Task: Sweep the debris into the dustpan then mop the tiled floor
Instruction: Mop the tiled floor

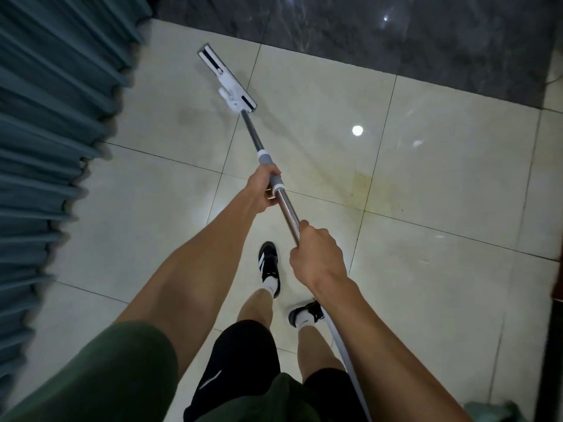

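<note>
A flat white mop head [227,77] lies on the cream tiled floor [441,166] far ahead, near the dark floor band. Its metal pole [288,210] runs back toward me. My left hand [262,190] grips the pole at the grey collar. Lower down the pole, my right hand [315,254] holds it in a closed fist. A yellowish stain [359,184] marks the tile to the right of the pole. No dustpan or debris is in view.
A pleated teal curtain [45,147] hangs along the left side. A dark glossy marble strip [396,41] borders the tiles at the top. My feet in black and white shoes [269,266] stand below the hands. A dark edge [557,330] runs down the right side.
</note>
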The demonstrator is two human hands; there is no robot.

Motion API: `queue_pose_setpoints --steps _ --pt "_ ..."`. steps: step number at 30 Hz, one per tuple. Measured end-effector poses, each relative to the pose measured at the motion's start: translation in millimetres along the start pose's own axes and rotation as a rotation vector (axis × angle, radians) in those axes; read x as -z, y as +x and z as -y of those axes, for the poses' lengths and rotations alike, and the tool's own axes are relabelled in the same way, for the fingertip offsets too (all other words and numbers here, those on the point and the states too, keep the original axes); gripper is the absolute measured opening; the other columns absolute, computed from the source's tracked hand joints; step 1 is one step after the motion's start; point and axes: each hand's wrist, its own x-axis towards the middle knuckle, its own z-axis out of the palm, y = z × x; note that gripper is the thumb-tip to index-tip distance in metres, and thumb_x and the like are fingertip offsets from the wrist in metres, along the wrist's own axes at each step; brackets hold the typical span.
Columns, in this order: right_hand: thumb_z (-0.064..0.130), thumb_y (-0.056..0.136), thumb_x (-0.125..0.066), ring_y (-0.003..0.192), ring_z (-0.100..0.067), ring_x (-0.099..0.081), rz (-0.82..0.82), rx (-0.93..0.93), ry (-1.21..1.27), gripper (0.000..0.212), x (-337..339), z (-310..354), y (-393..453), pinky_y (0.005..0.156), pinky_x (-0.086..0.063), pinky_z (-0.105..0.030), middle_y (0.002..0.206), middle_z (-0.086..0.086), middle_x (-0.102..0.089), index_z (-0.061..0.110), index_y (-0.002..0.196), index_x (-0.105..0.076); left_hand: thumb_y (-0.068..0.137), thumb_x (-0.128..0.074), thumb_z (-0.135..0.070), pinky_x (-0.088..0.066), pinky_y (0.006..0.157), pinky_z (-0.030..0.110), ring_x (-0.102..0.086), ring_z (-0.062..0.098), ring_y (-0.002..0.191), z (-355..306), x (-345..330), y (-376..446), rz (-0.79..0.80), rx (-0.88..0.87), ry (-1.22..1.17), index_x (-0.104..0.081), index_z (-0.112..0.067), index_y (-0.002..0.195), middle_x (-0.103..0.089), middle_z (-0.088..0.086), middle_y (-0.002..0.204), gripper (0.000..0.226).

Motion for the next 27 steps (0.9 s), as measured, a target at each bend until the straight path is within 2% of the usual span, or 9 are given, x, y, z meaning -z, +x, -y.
queue_pose_setpoints --steps 2,5,7,9,10,14,17,23,27 --pt "0.004 0.093 -0.054 0.070 -0.024 -0.049 -0.033 0.055 -0.126 0.046 -1.5 2.6 0.5 0.058 -0.035 -0.031 0.088 -0.008 -0.051 0.005 0.137 -0.041 0.083 -0.075 -0.015 -0.055 0.058 0.036 -0.059 0.023 0.070 -7.3 0.5 6.5 -0.091 -0.061 0.115 -0.053 -0.005 0.115 -0.059 0.011 0.093 0.041" --pt "0.001 0.091 -0.052 0.070 -0.027 -0.047 -0.059 0.086 -0.313 0.062 -1.6 3.3 6.5 0.061 -0.035 -0.033 0.097 -0.012 -0.064 0.005 0.149 -0.030 0.084 -0.076 -0.005 -0.055 0.056 0.037 -0.060 0.023 0.069 -13.1 -1.7 13.0 -0.138 -0.098 0.155 -0.047 -0.004 0.109 -0.061 0.014 0.096 0.038" --pt "0.003 0.092 -0.050 0.067 -0.027 -0.046 -0.074 0.086 -0.380 0.061 -0.6 1.3 9.6 0.054 -0.030 -0.032 0.089 -0.009 -0.062 0.008 0.150 -0.031 0.085 -0.072 0.000 -0.056 0.058 0.038 -0.062 0.023 0.070 -12.3 2.1 18.7 -0.106 -0.076 0.079 -0.046 -0.004 0.108 -0.063 0.016 0.096 0.035" --pt "0.008 0.094 -0.050 0.061 -0.025 -0.044 -0.079 0.070 -0.400 0.051 -2.6 2.1 12.1 0.046 -0.021 -0.031 0.079 -0.004 -0.051 0.012 0.144 -0.039 0.086 -0.070 0.003 -0.056 0.058 0.037 -0.064 0.024 0.069 -9.1 12.2 24.9 -0.062 -0.037 -0.016 -0.045 -0.002 0.118 -0.066 0.016 0.093 0.041" --pt "0.011 0.095 -0.049 0.060 -0.024 -0.045 -0.043 0.053 -0.345 0.046 -5.1 2.8 14.6 0.045 -0.022 -0.029 0.078 -0.002 -0.050 0.014 0.140 -0.042 0.086 -0.068 0.004 -0.056 0.057 0.035 -0.064 0.025 0.067 -7.3 18.7 26.9 -0.034 -0.017 -0.066 -0.046 -0.001 0.120 -0.066 0.015 0.090 0.041" --pt "0.012 0.094 -0.048 0.057 -0.023 -0.063 0.279 -0.117 0.345 0.053 -11.1 7.5 44.2 0.041 -0.048 -0.027 0.094 -0.009 -0.062 0.029 0.142 -0.037 0.094 -0.059 -0.001 -0.056 0.066 0.037 -0.061 0.023 0.068 -4.9 46.7 38.9 0.109 0.059 -0.210 -0.054 -0.004 0.102 -0.062 0.009 0.081 0.010" --pt "0.011 0.090 -0.050 0.062 -0.023 -0.057 0.214 -0.058 0.222 0.041 -22.5 18.8 61.8 0.045 -0.048 -0.029 0.088 -0.007 -0.059 0.026 0.128 -0.046 0.095 -0.059 -0.004 -0.056 0.070 0.039 -0.063 0.023 0.070 -5.0 59.9 52.0 0.108 0.094 -0.196 -0.052 -0.006 0.102 -0.063 0.009 0.082 0.010" --pt "0.020 0.097 -0.050 0.075 -0.026 -0.060 0.172 -0.070 0.075 0.041 -50.3 32.7 66.6 0.063 -0.050 -0.033 0.093 -0.006 -0.059 0.025 0.136 -0.038 0.096 -0.061 -0.008 -0.055 0.070 0.038 -0.065 0.022 0.070 5.2 75.6 69.7 0.078 0.129 -0.105 -0.053 -0.009 0.107 -0.064 0.007 0.083 0.014" --pt "0.035 0.103 -0.039 0.078 -0.027 -0.063 0.211 -0.088 0.149 0.045 -54.8 27.1 61.5 0.069 -0.055 -0.037 0.095 -0.007 -0.062 0.029 0.146 -0.032 0.102 -0.054 -0.011 -0.054 0.070 0.039 -0.064 0.022 0.068 5.1 60.8 72.6 -0.023 0.150 0.091 -0.053 -0.008 0.110 -0.062 0.007 0.084 0.008"
